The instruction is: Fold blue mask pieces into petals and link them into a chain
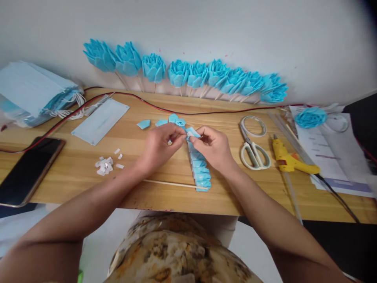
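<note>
Smartphone [31, 171]: flat on the counter [76, 188], well left of the left hand [160, 143] and its grip
White scraps [104, 166]: small heap left of that grip, near the forearm
Left grip: fingertips pressed together, pinching the pale-blue petal piece [193, 132] by its left edge
Petal piece: between both grips
Blue fabric flowers [179, 72]: on sticks along the wall, beyond the grips
Petal strip [201, 169]: running from beneath the grips toward the person
Right hand [216, 145]: grip pinching the piece's right side
Scissors [249, 140]: right of that grip
Yellow glue gun [284, 160]: farther right
</note>
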`<state>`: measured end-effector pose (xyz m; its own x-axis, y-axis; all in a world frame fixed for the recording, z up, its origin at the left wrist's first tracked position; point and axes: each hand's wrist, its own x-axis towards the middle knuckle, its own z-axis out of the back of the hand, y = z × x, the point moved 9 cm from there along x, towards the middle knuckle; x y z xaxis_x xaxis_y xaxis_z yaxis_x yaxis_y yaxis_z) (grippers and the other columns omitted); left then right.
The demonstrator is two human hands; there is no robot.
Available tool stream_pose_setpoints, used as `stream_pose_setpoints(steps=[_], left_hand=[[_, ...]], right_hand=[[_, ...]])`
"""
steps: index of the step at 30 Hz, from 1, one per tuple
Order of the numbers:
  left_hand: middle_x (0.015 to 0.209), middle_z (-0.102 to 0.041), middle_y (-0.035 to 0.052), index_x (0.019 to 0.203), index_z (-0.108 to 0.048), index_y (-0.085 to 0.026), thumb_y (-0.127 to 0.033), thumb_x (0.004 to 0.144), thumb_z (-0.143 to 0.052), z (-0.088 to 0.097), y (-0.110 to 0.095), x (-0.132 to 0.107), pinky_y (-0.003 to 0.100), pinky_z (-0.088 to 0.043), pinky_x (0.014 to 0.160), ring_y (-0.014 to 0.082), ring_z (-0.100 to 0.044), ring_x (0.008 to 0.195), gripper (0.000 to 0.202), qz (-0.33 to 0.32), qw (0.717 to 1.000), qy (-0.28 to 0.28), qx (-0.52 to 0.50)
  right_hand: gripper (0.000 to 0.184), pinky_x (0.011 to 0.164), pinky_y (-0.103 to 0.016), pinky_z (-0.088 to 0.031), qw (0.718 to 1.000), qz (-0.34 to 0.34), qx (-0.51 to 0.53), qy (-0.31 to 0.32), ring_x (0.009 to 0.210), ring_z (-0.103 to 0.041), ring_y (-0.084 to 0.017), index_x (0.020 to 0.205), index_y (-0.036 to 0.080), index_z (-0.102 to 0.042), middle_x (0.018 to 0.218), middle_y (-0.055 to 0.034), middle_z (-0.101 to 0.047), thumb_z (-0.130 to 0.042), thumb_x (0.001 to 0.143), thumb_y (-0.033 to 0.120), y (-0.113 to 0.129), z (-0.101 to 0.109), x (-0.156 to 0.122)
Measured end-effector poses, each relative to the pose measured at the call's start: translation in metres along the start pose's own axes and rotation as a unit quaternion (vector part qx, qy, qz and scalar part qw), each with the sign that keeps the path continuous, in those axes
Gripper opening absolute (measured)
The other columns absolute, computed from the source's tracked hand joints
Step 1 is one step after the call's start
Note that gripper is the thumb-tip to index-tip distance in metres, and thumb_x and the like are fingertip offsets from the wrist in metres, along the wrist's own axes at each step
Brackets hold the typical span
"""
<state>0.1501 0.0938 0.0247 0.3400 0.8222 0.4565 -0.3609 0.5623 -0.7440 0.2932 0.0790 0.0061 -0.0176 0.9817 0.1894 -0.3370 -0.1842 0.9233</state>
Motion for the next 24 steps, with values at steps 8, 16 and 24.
stream_pose_setpoints(steps=[8,16,24], left_hand=[[0.061,-0.053,-0.0023,0.082,-0.072,-0.017,-0.021,0.087,-0.059,-0.0026,-0.001,-0.0005,0.024,-0.032,0.056,0.0095,-0.044,0.056,0.014,-0.017,1.0,0.004,0.017],[0.061,-0.055,-0.0028,0.08,-0.07,-0.017,-0.018,0.083,-0.06,-0.0035,0.0036,-0.0019,0.023,-0.032,0.055,0.0086,-0.042,0.055,0.011,0.011,1.0,0.001,0.008],[0.062,-0.057,-0.0026,0.079,-0.068,-0.016,-0.016,0.079,-0.056,-0.0056,0.0064,-0.0036,0.023,-0.032,0.054,0.0087,-0.043,0.055,0.012,0.04,0.999,0.011,0.003]], right_hand=[[0.012,0.058,-0.026,-0.038,1.0,0.013,-0.025,-0.004,0.06,-0.048,-0.011,0.07,0.021,-0.058,0.067,0.0021,-0.06,-0.063,0.079,0.026,-0.0004,-0.0007,-0.0009],[0.009,0.061,-0.026,-0.042,0.998,0.038,-0.054,-0.008,0.062,-0.053,-0.011,0.071,0.021,-0.059,0.068,0.0014,-0.062,-0.063,0.079,0.023,0.0041,-0.0019,-0.0023],[0.011,0.059,-0.026,-0.041,0.997,0.032,-0.065,-0.007,0.06,-0.052,-0.011,0.07,0.021,-0.058,0.066,0.0018,-0.061,-0.063,0.079,0.024,0.0021,-0.0031,-0.0016]])
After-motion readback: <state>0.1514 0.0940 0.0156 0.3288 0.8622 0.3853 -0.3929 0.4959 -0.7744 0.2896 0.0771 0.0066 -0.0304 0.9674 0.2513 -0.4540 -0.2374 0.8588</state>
